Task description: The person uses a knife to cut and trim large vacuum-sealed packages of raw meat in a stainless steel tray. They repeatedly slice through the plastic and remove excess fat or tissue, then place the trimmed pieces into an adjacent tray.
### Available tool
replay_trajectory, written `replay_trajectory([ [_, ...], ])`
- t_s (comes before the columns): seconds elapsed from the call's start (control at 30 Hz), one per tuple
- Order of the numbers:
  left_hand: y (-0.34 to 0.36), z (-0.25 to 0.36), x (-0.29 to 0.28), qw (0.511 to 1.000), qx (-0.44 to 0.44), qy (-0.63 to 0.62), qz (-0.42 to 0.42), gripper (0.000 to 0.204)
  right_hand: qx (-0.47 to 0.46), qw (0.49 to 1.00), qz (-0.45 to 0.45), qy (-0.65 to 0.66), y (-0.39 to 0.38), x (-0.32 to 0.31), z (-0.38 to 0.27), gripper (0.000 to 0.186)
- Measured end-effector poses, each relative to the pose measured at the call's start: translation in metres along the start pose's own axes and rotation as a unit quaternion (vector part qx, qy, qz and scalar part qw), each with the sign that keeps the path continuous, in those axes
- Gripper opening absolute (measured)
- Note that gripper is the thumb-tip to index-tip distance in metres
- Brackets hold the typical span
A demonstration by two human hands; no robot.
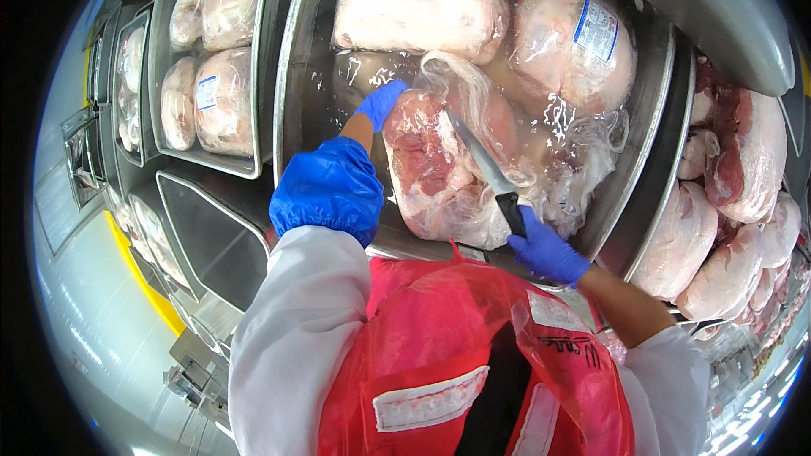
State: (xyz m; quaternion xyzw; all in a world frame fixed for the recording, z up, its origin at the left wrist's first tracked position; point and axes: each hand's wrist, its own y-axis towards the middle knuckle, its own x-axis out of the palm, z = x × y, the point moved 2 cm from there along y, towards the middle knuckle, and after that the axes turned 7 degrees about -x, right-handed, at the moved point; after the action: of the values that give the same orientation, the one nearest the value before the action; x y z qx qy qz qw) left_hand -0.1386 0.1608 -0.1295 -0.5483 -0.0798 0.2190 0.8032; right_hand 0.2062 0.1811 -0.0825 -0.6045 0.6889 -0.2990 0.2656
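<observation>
Taking 12 o'clock as straight away from my body, I am standing over a metal tub (291, 42), with the large piece of red meat (422, 156) lying at its near side, half bared and half in clear film (587, 165). The meat is stretching longest from about 11 to 5 o'clock.

My left hand (382, 108) is the nearer one: it is touching the meat's edge at 10 o'clock, its fingers resting over the upper corner. I cannot tell how far they are closing, or whether they are pinching film or only steadying flesh.

My right hand (545, 249) is sitting off the meat at 4 o'clock, closing fully around the black handle of a knife (486, 160). From that hand the meat is lying at 10 o'clock, and the blade is bridging the gap, pointing to 11 o'clock over the meat's right half. So the edge is running nearly along the long axis, with the tip well apart from my left fingers. Whether the steel is touching the meat or hovering over it, I cannot tell.
</observation>
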Motion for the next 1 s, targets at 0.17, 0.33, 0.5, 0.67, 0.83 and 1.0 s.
replay_trajectory([
  [0.17, 0.098, -0.072, -0.036, 0.995, -0.029, -0.076, -0.064, 0.039, -0.012, 0.995, 0.064, -0.073, 0.024, 0.067, 0.031, 0.052],
  [0.33, -0.001, -0.011, -0.002, 0.996, -0.014, -0.09, 0.004, 0.038, -0.033, 0.98, 0.015, -0.197, -0.012, -0.033, -0.009, 0.052],
  [0.5, 0.006, -0.005, -0.008, 0.95, 0.207, 0.231, -0.028, 0.034, -0.034, 0.911, -0.067, -0.406, -0.006, -0.126, -0.044, 0.052],
  [0.67, -0.009, 0.002, 0.001, 0.995, 0.094, -0.012, 0.008, 0.03, -0.054, 0.902, 0.005, -0.427, 0.006, -0.103, -0.014, 0.057],
  [0.83, 0.032, -0.022, -0.012, 0.996, 0.076, 0.021, -0.04, 0.027, -0.005, 0.935, 0.079, -0.347, 0.029, -0.001, 0.079, 0.059],
  [1.0, 0.111, -0.063, -0.025, 0.969, 0.218, 0.115, -0.015, 0.028, -0.015, 0.932, 0.07, -0.354, 0.028, -0.005, 0.094, 0.07],
])
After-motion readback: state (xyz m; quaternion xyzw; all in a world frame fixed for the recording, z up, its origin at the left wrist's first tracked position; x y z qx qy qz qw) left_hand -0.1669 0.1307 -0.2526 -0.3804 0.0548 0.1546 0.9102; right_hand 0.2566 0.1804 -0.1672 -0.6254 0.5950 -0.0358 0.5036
